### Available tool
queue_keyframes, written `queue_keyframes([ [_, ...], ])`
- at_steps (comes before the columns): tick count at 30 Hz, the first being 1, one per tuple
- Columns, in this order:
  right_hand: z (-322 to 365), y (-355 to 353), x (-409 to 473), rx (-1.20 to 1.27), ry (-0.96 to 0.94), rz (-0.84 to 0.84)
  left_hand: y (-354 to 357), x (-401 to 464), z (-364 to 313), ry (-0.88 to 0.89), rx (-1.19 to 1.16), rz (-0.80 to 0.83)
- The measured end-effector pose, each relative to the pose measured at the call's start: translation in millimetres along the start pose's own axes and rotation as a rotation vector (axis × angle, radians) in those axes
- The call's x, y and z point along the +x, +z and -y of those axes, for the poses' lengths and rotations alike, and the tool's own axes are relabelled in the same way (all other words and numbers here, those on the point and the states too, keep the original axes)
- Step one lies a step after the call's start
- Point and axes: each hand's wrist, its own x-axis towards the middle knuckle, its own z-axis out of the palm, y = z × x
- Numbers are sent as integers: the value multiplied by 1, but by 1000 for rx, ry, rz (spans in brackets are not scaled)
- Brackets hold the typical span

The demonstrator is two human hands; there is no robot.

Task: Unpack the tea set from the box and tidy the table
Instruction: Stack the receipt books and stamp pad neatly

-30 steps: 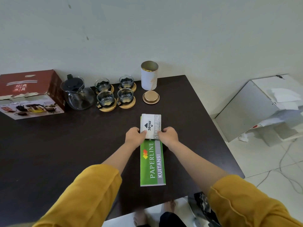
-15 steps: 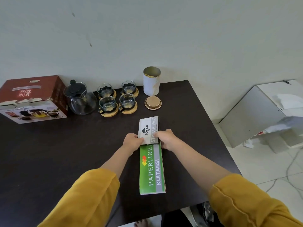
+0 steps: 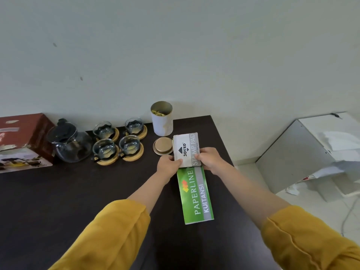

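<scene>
On the dark table (image 3: 58, 201), against the pale wall, the red tea-set box (image 3: 23, 141) stands at the far left edge. Just right of it sits the glass teapot (image 3: 69, 142) with its black lid. Next come four glass cups (image 3: 116, 137), each on a round wooden coaster, set two by two. A white canister (image 3: 162, 120) stands open behind them, its round lid (image 3: 163, 146) lying flat just in front. A green receipt book (image 3: 195, 195) marked PAPERLINE KUITANSI lies flat near the right edge. On its far end rests a white stamp-pad box (image 3: 186, 150). The left hand (image 3: 168, 165) and right hand (image 3: 209, 159), in yellow sleeves, grip this box from either side, fingers curled against its edges.
</scene>
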Motion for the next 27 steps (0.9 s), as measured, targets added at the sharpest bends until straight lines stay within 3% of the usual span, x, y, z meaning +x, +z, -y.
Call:
queue_keyframes([
  [8, 27, -34, 89, -134, -76, -123, 40, 80, -51, 35, 125, -16],
  [15, 42, -37, 157, -282, -114, -100, 54, 142, -68, 70, 273, -85],
  [27, 45, -34, 186, -465, -204, -122, 63, 170, -63, 18, 249, -109],
])
